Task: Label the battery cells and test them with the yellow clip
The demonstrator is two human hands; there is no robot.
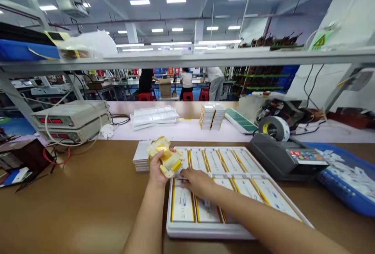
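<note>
My left hand (157, 168) is closed around a pale yellow plastic fixture (166, 156) and holds it up over the tray's left edge. Below it lies a white plastic tray (211, 230) with flat white pouch batteries (183, 203) in two rows, their edges taped yellow. My right hand (197, 182) reaches across the tray, fingers bent together at the upper end of the front-left battery. Something small and dark shows at those fingertips, too hidden to name. A stack of white flat batteries (141, 156) stands left of the tray, just beside the fixture.
Right of the tray stands a grey tape dispenser (281, 156), then a blue basket (345, 191) of small white pieces. Stacked cells (212, 116) and clear trays (155, 117) lie behind. Two power supplies (73, 119) sit at left, under a shelf (187, 58).
</note>
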